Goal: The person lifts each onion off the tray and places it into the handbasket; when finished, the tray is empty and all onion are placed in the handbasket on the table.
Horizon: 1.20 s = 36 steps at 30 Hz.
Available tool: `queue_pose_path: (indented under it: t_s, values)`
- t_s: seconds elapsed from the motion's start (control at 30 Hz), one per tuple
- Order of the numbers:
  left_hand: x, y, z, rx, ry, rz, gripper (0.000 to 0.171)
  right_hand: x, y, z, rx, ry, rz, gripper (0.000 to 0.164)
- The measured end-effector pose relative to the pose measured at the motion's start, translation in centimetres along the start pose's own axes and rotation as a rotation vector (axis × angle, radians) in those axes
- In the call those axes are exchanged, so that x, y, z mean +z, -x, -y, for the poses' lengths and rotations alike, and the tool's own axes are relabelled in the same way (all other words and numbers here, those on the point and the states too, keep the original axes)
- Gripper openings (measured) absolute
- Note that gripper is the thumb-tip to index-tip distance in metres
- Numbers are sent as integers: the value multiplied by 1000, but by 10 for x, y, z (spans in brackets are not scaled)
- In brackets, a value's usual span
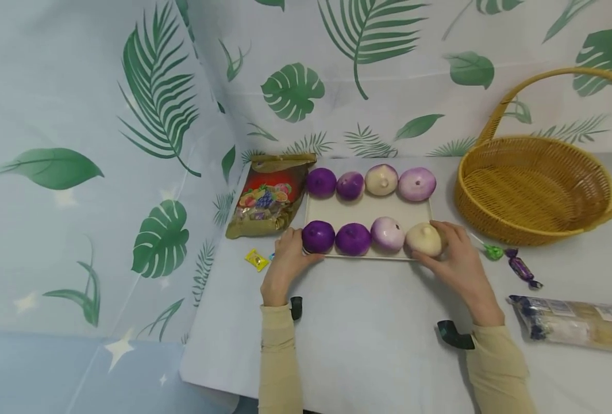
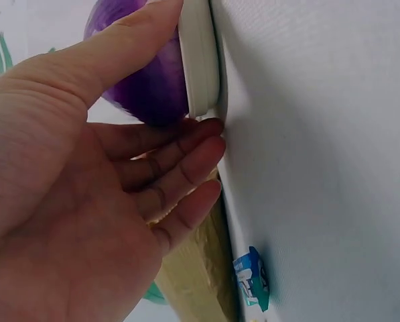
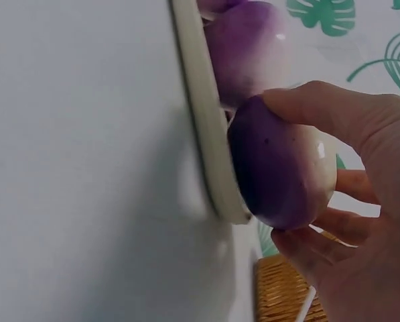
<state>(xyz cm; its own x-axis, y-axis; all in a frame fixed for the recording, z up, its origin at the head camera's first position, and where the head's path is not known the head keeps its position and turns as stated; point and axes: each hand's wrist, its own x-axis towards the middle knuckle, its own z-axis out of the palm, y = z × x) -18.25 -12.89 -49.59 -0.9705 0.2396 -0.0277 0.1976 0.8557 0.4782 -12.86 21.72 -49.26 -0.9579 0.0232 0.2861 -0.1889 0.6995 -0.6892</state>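
Observation:
A shallow cream tray (image 1: 368, 211) bears two rows of round purple and white turnips, one along the back and one along the front. My left hand (image 1: 285, 264) grips the tray's front left corner, thumb at the front edge and fingers at the left end, beside a deep purple turnip (image 1: 318, 237). At the front right corner my right hand (image 1: 461, 264) holds a turnip, pale on top (image 1: 423, 239), between thumb and fingers. Its purple underside (image 3: 270, 164) shows in the right wrist view, tilted at the tray's edge.
A gold candy bag (image 1: 269, 198) lies left of the tray, with a yellow wrapped candy (image 1: 256, 260) in front. On the right stand a wicker basket (image 1: 535, 233) with a tall handle, a green lollipop (image 1: 493, 252), a purple wrapped candy (image 1: 522, 268) and a long clear package (image 1: 580, 323).

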Motion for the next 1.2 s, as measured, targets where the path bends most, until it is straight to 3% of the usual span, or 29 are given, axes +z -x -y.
queue_pose_path:
  t_s: [0.27, 0.53, 0.67, 0.93, 1.07, 1.2]
  values:
    - [-3, 5, 7, -31, 13, -37, 69, -29, -17, 12, 28, -4, -68, 72]
    - [-4, 7, 5, -37, 22, -43, 70, -83, -41, 3, 179, 44, -175, 74]
    - [0, 7, 4, -33, 9, -19, 69, -102, -47, -15, 245, 86, -152, 78]
    - [7, 10, -1, -32, 11, 6, 69, -118, -41, -43, 324, 160, -69, 78]
    - [7, 8, -4, -7, 28, -5, 69, -120, -35, -32, 294, 151, -110, 73]
    - [3, 6, -5, -14, 20, -22, 70, -102, -31, 1, 127, 126, -137, 61]
